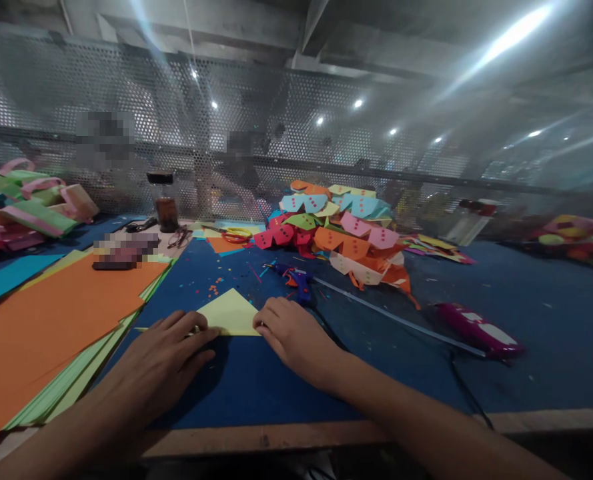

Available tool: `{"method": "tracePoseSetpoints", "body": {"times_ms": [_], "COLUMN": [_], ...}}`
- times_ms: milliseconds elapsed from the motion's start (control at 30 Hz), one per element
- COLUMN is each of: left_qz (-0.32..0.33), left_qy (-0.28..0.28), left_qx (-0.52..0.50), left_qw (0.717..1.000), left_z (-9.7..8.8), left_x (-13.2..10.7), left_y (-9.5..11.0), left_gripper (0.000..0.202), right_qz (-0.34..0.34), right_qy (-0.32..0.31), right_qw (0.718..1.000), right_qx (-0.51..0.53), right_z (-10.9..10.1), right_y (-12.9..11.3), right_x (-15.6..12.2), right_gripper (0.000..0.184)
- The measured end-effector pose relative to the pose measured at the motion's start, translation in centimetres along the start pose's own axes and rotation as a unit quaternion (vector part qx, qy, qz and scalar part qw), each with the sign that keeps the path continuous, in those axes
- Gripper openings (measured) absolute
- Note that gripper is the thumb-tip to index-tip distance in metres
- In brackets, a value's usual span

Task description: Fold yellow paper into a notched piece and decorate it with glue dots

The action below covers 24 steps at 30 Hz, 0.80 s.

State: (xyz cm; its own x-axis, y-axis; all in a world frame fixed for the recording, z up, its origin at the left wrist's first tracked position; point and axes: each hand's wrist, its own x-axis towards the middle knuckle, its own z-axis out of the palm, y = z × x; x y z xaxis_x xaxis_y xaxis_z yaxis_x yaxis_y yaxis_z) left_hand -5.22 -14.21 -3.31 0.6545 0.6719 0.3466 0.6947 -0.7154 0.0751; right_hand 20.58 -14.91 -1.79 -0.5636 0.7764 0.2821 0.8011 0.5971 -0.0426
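Note:
A pale yellow sheet of paper [233, 312] lies on the blue tabletop in front of me, folded to a triangle with its peak pointing away. At its left end is my left hand [173, 350], fingers curled and pressed onto the paper near the folded edge. My right hand [296, 337] pinches the right corner, its fingertips closed together there. Both corners are partly hidden under the fingers. Just beyond my right hand lies a blue glue gun [299, 283], with a long clear glue stick [391, 312] stretching from its back end to the right.
Stacked orange paper sheets [61, 327] are at the left. Cut paper shapes with dotted holes [346, 230] pile up behind the glue gun. Yellow-handled scissors [236, 234], a dark-lidded jar [166, 203] and a purple tool [479, 330] also lie around. A perforated metal screen [271, 153] closes the back.

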Motion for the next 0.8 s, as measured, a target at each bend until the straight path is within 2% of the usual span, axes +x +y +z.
{"method": "tracePoseSetpoints", "body": {"times_ms": [167,367,800], "left_qz": [0.003,0.024,0.011], "left_qy": [-0.014,0.014,-0.013], "left_qx": [0.015,0.014,0.036], "left_qw": [1.0,1.0,0.999], "left_z": [-0.08,0.47,0.31], "left_x": [0.22,0.28,0.34], "left_y": [0.18,-0.14,0.12], "left_gripper": [0.033,0.03,0.034], "right_qz": [-0.026,-0.073,-0.119], "right_qy": [0.003,0.012,-0.029], "right_qw": [1.0,0.997,0.991], "right_qx": [-0.017,-0.021,-0.049], "right_z": [-0.21,-0.22,-0.31], "right_y": [-0.05,-0.57,-0.75], "right_x": [-0.11,-0.18,-0.34], "right_gripper": [0.014,0.029,0.041]}}
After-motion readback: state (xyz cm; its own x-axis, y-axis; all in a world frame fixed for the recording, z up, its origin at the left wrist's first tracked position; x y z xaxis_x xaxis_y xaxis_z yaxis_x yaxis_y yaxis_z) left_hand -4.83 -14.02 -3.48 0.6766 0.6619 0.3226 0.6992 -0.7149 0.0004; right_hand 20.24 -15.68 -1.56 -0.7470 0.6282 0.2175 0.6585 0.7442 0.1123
